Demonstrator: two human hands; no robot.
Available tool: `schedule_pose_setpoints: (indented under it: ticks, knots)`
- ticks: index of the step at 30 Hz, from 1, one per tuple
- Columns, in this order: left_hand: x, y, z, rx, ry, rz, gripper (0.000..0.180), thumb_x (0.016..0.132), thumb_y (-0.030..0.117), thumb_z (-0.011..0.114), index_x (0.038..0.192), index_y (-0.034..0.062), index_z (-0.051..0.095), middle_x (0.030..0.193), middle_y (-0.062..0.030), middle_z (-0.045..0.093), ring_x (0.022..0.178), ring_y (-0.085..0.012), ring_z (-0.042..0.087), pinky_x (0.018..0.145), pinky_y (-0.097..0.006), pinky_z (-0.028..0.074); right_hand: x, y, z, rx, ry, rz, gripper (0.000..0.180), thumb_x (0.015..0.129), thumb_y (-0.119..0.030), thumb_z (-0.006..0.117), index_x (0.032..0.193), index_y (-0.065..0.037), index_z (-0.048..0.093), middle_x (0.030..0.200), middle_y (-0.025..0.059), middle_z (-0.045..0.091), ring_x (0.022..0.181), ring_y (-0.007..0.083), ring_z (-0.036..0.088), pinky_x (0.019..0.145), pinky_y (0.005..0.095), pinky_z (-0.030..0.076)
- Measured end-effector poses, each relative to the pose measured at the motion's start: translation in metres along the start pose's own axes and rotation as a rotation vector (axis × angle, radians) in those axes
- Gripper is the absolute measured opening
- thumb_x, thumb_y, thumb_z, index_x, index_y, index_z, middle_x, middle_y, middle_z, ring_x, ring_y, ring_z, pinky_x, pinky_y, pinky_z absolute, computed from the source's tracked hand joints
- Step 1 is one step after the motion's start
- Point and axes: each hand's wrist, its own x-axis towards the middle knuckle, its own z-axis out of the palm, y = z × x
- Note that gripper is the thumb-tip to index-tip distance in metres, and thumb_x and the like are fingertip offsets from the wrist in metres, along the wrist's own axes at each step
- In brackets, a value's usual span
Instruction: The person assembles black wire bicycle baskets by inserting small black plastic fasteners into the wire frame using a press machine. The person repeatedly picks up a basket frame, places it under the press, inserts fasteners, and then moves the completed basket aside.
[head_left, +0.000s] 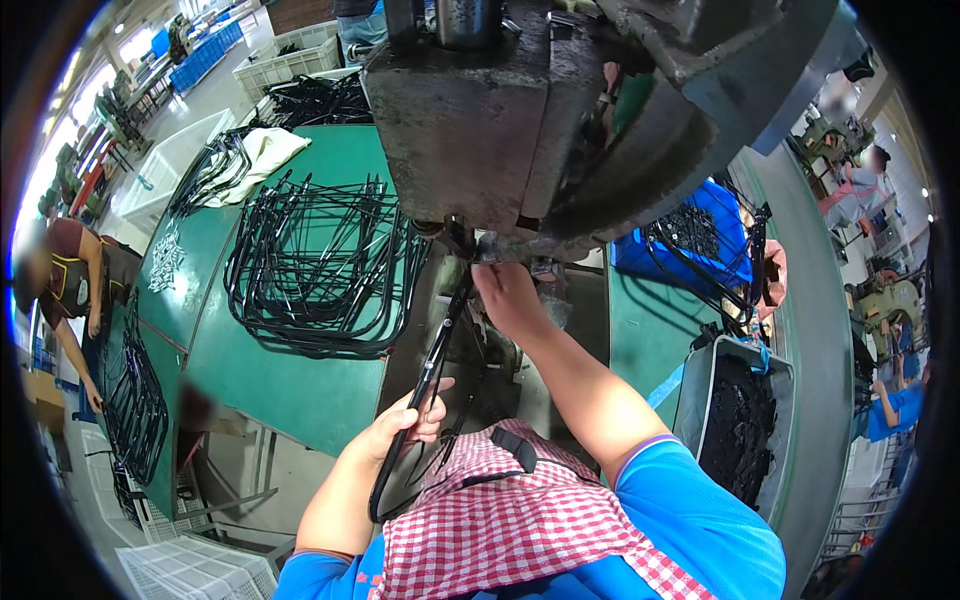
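Observation:
In my left hand (412,428) is a bent black metal rod frame (432,365), gripped with the fingers wrapped round its lower part. The frame slants up from my apron to the tooling of a large grey press (465,150). Its upper end meets the small tool (458,238) under the press head. My right hand (512,298) is right beside that end, fingers pinched together at the tooling. What the right fingertips hold is hidden there. Thin black rods hang from the frame below, near my lap.
A pile of black rod frames (325,265) covers part of the green table (270,395) at left, near small silvery parts (166,262). At right stand a blue bin (640,255) of dark parts and a grey bin (785,400) of black pieces. A co-worker (90,270) handles frames far left.

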Motion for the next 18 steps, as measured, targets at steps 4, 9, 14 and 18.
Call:
schedule_pose_setpoints:
  ticks: [4,9,14,18]
  knots:
    - [0.004,-0.004,0.000,0.092,0.042,0.023,0.105,0.069,0.051,0.071,0.143,-0.0010,0.018,0.084,0.0023,0.036,0.068,-0.0072,0.034,0.062,-0.022,0.034,0.016,-0.007,0.005,-0.038,-0.038,0.161,0.013,0.089,-0.014,0.046,0.098,-0.008,0.052,0.094,0.0104,0.058,0.084,0.0283,0.061,0.068,0.0405,0.049]
    - [0.005,-0.002,0.000,0.090,0.054,0.014,0.100,0.068,0.050,0.072,0.142,0.0049,0.024,0.086,0.0015,0.038,0.068,-0.0084,0.036,0.064,-0.023,0.036,0.020,-0.013,-0.010,0.155,0.123,0.124,0.017,0.086,-0.026,0.055,0.093,-0.010,0.055,0.079,0.0113,0.061,0.069,0.0318,0.061,0.060,0.0417,0.049]
    - [0.005,-0.005,-0.001,0.046,0.104,-0.017,0.111,0.060,0.053,0.074,0.142,-0.0009,0.022,0.088,-0.0025,0.043,0.069,-0.0111,0.042,0.065,-0.025,0.040,-0.025,-0.018,-0.038,0.385,0.347,0.269,0.022,0.082,-0.018,0.065,0.100,-0.007,0.059,0.072,0.0103,0.058,0.065,0.0294,0.059,0.060,0.0363,0.048]
    - [0.008,-0.013,-0.013,-0.021,0.069,0.087,0.105,0.062,0.046,0.073,0.142,-0.0011,0.025,0.096,-0.0116,0.054,0.076,-0.0201,0.059,0.071,-0.031,0.052,-0.113,0.042,-0.076,0.368,0.559,0.397,0.021,0.085,-0.008,0.061,0.105,-0.004,0.060,0.076,0.0003,0.054,0.064,0.0080,0.048,0.059,0.0242,0.043]
